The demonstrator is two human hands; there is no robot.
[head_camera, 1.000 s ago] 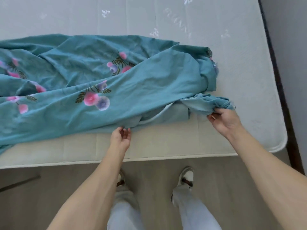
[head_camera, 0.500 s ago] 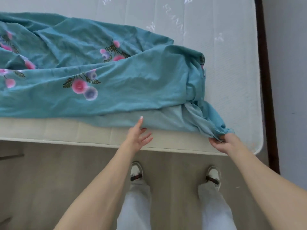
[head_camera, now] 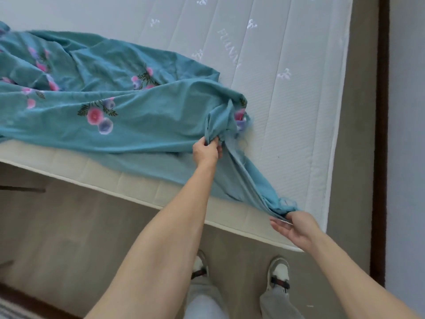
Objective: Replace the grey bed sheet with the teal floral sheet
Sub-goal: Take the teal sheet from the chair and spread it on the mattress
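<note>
The teal floral sheet (head_camera: 128,104) lies crumpled across the left and middle of the bare white mattress (head_camera: 287,88). My left hand (head_camera: 207,150) is closed on a bunched fold of the sheet near the mattress's front edge. My right hand (head_camera: 296,229) pinches a corner of the same sheet at the mattress's near right corner, pulling a taut strip of fabric between the two hands. No grey sheet is in view.
A dark wooden bed frame rail (head_camera: 381,134) runs along the right side, with a pale wall beyond it. Wooden floor (head_camera: 69,226) lies in front of the bed. My feet in white shoes (head_camera: 279,275) stand close to the mattress edge.
My left hand went from open near the mattress edge to gripping a fold of the sheet. My right hand has kept hold of the sheet corner and drawn it toward the mattress corner.
</note>
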